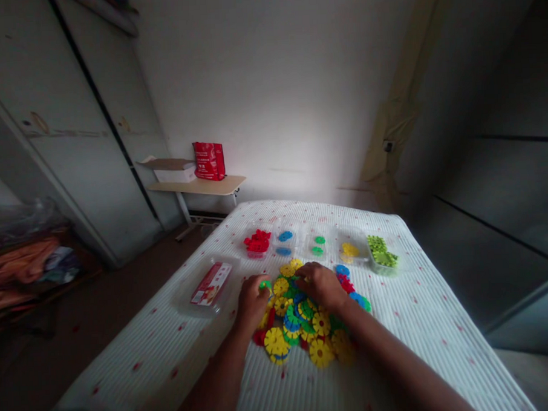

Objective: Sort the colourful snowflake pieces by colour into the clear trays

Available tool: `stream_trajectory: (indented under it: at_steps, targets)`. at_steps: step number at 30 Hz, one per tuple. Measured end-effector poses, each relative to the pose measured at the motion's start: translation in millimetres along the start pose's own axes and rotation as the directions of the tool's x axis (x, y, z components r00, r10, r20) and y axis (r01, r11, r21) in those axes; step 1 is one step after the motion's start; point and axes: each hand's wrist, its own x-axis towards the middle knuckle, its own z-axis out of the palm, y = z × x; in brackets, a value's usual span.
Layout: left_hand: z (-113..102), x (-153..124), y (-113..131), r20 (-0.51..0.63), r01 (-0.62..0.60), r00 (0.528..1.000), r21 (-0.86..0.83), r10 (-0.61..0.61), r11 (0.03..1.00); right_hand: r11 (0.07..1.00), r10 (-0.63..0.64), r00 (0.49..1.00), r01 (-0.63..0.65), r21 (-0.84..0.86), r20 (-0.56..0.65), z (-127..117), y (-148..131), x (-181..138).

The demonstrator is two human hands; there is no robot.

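Observation:
A heap of notched plastic flower discs (275,340) in yellow, green, blue and red lies on the cloth between my hands. At the heap's left edge, my left hand (252,300) pinches a green disc (265,284) between thumb and fingers. Bent over the heap's far side, my right hand (323,285) has its fingers curled down among the pieces; whatever is in them is hidden. Beyond the heap stands a row of clear tubs: red pieces (257,241), blue discs (285,236), green discs (320,240), yellow discs (350,249) and lime-green pieces (382,253).
A clear plastic container with a red-and-white label (212,283) lies left of the heap. The table (424,320) has a white ribbed cloth with red specks. Against the wall, a small side table (228,185) bears a red bag (209,161) and a box (175,173).

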Motion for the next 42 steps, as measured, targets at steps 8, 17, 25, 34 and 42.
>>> stream_trajectory:
  at_steps: [8, 17, 25, 34, 42]
  targets:
    - [-4, -1, 1, 0.015, 0.075, 0.997, -0.126, -0.074, 0.989, 0.975, 0.154, 0.978, -0.127, -0.182, 0.140, 23, -39, 24]
    - [-3, 0, -1, -0.030, 0.037, 0.999, -0.110, -0.041, 0.993, 0.976, 0.195, 0.972, -0.180, -0.119, 0.132, 23, -39, 21]
    - [-2, 0, -3, -0.040, 0.022, 0.999, -0.121, -0.027, 0.992, 0.966, 0.205, 0.976, -0.214, 0.147, 0.074, 21, -20, 19]
    - [-2, -1, -1, -0.060, 0.015, 0.998, -0.096, -0.021, 0.995, 0.533, 0.195, 0.970, -0.230, 0.814, 0.147, -5, 24, -9]
    - [-3, -1, 0, -0.033, -0.012, 0.999, -0.079, 0.009, 0.997, 0.658, 0.367, 0.930, -0.263, 0.706, 0.005, -44, 84, -39]
